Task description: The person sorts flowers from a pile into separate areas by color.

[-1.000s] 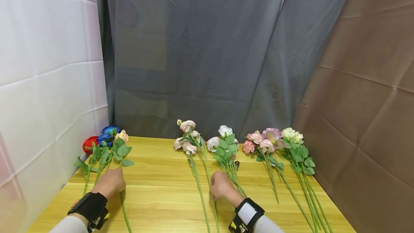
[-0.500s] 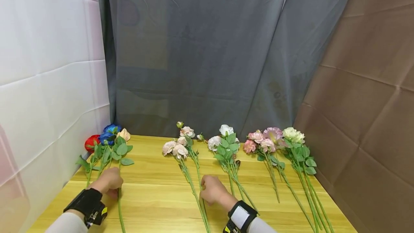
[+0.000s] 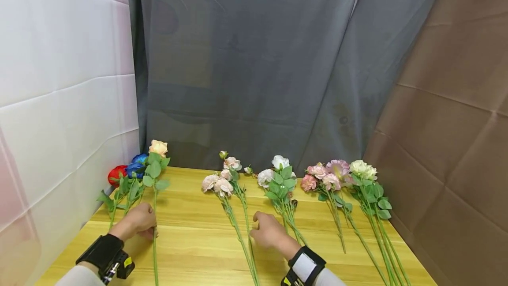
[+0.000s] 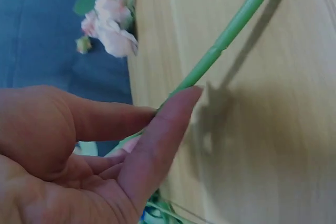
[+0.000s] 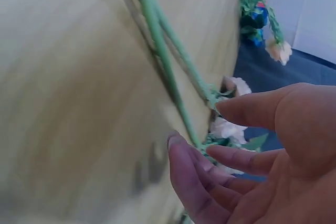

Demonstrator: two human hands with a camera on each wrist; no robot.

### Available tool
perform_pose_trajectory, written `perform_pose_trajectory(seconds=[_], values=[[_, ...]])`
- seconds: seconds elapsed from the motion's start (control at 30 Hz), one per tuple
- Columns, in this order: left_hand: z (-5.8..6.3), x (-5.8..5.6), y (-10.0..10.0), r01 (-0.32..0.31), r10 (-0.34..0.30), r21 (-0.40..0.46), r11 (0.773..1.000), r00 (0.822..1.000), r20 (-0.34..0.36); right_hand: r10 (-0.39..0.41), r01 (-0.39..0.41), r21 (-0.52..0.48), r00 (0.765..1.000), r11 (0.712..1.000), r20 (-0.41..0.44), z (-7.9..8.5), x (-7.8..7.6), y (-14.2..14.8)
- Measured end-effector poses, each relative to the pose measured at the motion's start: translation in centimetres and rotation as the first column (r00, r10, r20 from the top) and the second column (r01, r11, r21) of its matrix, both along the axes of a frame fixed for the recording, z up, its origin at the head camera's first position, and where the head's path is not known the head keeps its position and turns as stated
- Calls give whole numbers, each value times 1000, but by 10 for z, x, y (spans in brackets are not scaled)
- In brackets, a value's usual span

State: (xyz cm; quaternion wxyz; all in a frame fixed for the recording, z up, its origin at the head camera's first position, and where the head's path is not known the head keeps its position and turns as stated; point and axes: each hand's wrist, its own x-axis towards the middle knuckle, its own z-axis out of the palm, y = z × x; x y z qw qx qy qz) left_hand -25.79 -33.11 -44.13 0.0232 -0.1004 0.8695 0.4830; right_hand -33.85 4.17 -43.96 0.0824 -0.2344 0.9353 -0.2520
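My left hand [image 3: 140,220] pinches the green stem [image 4: 231,35] of a peach rose [image 3: 158,148] between thumb and fingertips. That rose stands higher than the blue roses [image 3: 136,165] and the red rose [image 3: 117,174] to its left. Its stem casts a shadow on the wood in the left wrist view. Beside the pale pink flowers [image 3: 223,187], my right hand [image 3: 270,231] hovers with thumb and fingers apart and nothing between them. Two stems [image 5: 165,66] of these flowers lie on the table, just beyond the fingertips in the right wrist view.
White flowers [image 3: 266,178] with leafy stems lie just right of the right hand. Farther right are pink flowers [image 3: 317,171], a mauve flower [image 3: 338,168] and cream flowers [image 3: 363,169]. A grey curtain [image 3: 246,65] backs the wooden table [image 3: 190,242].
My left hand has lifted the peach rose up and slightly right. My right hand moved the pale pink stem left beside the other one, let go and drew back to the right.
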Motion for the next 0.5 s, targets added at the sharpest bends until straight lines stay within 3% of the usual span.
perform_pose_trajectory(seconds=[0.13, 0.27, 0.4, 0.5], values=[[8, -1, 14, 7, -5, 22, 1000, 997, -78, 29, -30, -12, 996, 999, -82, 13, 0, -3], [12, -7, 32, 9, -1, 54, 998, 989, -149, 121, -127, -49, 987, 991, -106, 25, 3, -17], [12, -14, 57, 15, 3, 86, 996, 979, -205, 219, -224, -119, 974, 967, -51, 29, 10, -39], [13, -18, 77, 27, -3, 100, 995, 972, -234, 254, -244, -178, 966, 953, 38, 26, 17, -55]])
